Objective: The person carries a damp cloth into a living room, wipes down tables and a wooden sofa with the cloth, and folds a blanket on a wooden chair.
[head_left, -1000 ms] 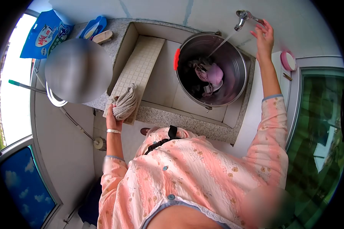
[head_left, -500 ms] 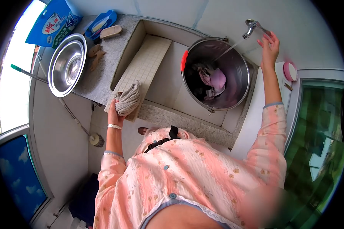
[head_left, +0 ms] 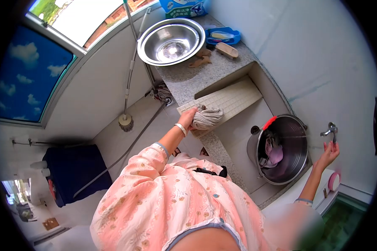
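My left hand [head_left: 189,118] is closed on a bundled grey string mop head [head_left: 209,119], held at the lower end of a pale ribbed washboard [head_left: 234,98]. At the wall on the right, the fingers of my right hand [head_left: 327,156] are bent at the handle of a metal tap [head_left: 331,129]. A thin, faint stream runs from the tap toward a large metal bucket [head_left: 295,157] standing in the sink. Inside the bucket lies a pink and white garment [head_left: 274,154], with dark stuff beside it. A red grip [head_left: 269,122] sits on the bucket's handle.
Nested steel basins [head_left: 171,44] stand on the stone counter [head_left: 178,79], near a wooden brush [head_left: 227,50] and a blue soap tray [head_left: 223,36]. Long-handled mops [head_left: 126,122] lean at the left. A grey hose [head_left: 132,146] crosses toward a dark-blue covered item [head_left: 81,171].
My view has turned left, so the sink and bucket appear lower and farther right. My left hand still holds the mop head; my right hand stays at the tap. The stream looks thinner.
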A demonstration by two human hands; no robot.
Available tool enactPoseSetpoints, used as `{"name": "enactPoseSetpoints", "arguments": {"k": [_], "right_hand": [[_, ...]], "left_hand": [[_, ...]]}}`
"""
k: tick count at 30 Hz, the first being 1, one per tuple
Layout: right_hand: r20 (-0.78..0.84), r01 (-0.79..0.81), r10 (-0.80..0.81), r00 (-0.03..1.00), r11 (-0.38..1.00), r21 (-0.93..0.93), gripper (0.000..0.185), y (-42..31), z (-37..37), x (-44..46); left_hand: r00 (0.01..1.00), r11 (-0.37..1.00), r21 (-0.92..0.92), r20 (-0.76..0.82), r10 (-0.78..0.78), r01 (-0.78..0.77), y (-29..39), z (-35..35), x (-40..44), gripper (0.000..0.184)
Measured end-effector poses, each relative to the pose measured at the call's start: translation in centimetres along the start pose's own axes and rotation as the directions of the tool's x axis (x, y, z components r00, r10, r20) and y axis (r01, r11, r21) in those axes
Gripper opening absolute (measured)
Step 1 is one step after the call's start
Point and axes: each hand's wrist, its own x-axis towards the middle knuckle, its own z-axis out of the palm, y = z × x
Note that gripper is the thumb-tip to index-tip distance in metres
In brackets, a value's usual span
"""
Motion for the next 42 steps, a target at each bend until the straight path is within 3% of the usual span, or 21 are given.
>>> {"name": "enactPoseSetpoints", "arguments": {"k": [9,11,12,13,14,15,17,19,21,22,24,25,26,28,29,31,32,34,36,39,42], "right_hand": [[0.057,0.085,-0.084,0.995,0.996,-0.016,0.038,-0.5,1.1,-1.3],[-0.043,0.169,-0.181,0.983,0.966,-0.197,0.039,-0.6,2.6,-3.7],[0.053,0.319,-0.315,0.948,0.931,-0.176,0.039,-0.7,3.5,-5.2],[0.143,0.459,-0.441,0.886,0.877,-0.141,0.039,-1.2,5.0,-7.0],[0.318,0.397,-0.364,0.875,0.917,-0.041,0.039,-2.7,7.4,-9.6],[0.487,0.314,-0.287,0.825,0.949,0.027,0.040,-4.2,9.2,-12.2],[0.806,0.092,-0.126,0.578,0.992,0.089,0.042,-5.7,14.0,-16.9],[0.913,-0.282,0.132,0.387,0.959,-0.019,0.046,-9.4,18.6,-23.1],[0.969,-0.668,0.235,0.073,0.733,-0.128,0.048,-9.4,22.4,-27.0],[0.977,-0.655,0.211,0.036,0.743,-0.136,0.048,-10.3,24.2,-29.3],[0.977,-0.795,0.101,-0.189,0.568,-0.212,0.045,-12.7,27.2,-34.6],[0.974,-0.789,0.076,-0.215,0.574,-0.219,0.045,-13.7,28.9,-37.1],[0.945,-0.805,0.082,-0.316,0.505,-0.312,0.042,-14.5,30.5,-39.5],[0.861,-0.768,0.097,-0.500,0.410,-0.492,0.034,-16.8,33.2,-44.2],[0.830,-0.743,0.208,-0.517,0.374,-0.556,0.033,-17.8,34.4,-47.1],[0.838,-0.644,0.080,-0.539,0.602,-0.472,0.033,-21.5,34.1,-53.8],[0.802,-0.572,0.092,-0.590,0.653,-0.497,0.033,-22.5,34.6,-56.9],[0.729,-0.440,0.158,-0.667,0.706,-0.555,0.029,-22.4,36.4,-63.6],[0.709,-0.369,0.233,-0.665,0.723,-0.584,0.030,-25.3,35.2,-69.9],[0.705,-0.296,0.158,-0.691,0.829,-0.476,0.035,-29.0,33.6,-78.6],[0.636,-0.292,0.123,-0.762,0.811,-0.507,0.035,-32.4,32.0,-86.6]], "left_hand": [[1.000,0.998,-0.056,-0.017,0.024,-0.025,-0.4,0.2,0.4,0.032],[0.997,0.993,-0.099,-0.041,0.066,-0.070,0.0,0.7,-0.6,0.032],[0.992,0.975,-0.187,-0.053,0.111,-0.119,-0.6,0.9,0.2,0.032],[0.992,0.993,-0.005,-0.046,0.119,-0.119,-0.3,0.4,-0.1,0.035],[0.992,0.990,-0.077,-0.050,0.116,-0.120,0.7,0.8,-2.2,0.036],[0.994,0.977,-0.182,-0.019,0.107,-0.108,0.8,0.8,-3.0,0.036],[0.980,0.953,-0.230,-0.012,0.199,-0.196,0.6,0.6,-3.5,0.035],[0.973,0.954,-0.196,-0.035,0.226,-0.229,2.0,-0.5,-7.6,0.036],[0.945,0.904,-0.284,-0.033,0.325,-0.321,-0.5,-2.1,-6.4,0.036],[0.939,0.891,-0.301,-0.063,0.338,-0.340,-0.8,-3.3,-7.9,0.035],[0.891,0.831,-0.321,-0.162,0.424,-0.454,-2.0,-6.2,-10.7,0.032],[0.851,0.805,-0.280,-0.222,0.475,-0.522,-3.0,-8.3,-11.1,0.032],[0.835,0.790,-0.277,-0.252,0.489,-0.547,-3.9,-10.5,-11.6,0.032],[0.773,0.804,-0.062,-0.326,0.544,-0.592,-5.6,-15.5,-13.8,0.030],[0.752,0.790,-0.058,-0.354,0.556,-0.611,-6.7,-17.6,-15.0,0.030],[0.747,0.723,-0.228,-0.359,0.560,-0.652,-9.0,-21.8,-18.0,0.032],[0.723,0.706,-0.217,-0.388,0.571,-0.674,-9.2,-23.9,-21.1,0.032],[0.854,0.646,-0.569,-0.426,0.298,-0.509,-9.3,-27.6,-28.3,0.036],[0.844,0.591,-0.617,-0.479,0.242,-0.520,-12.2,-32.1,-30.2,0.038],[0.813,0.493,-0.669,-0.561,0.158,-0.557,-15.9,-37.5,-33.6,0.043],[0.760,0.332,-0.698,-0.643,0.100,-0.634,-18.4,-42.1,-37.9,0.048]]}}
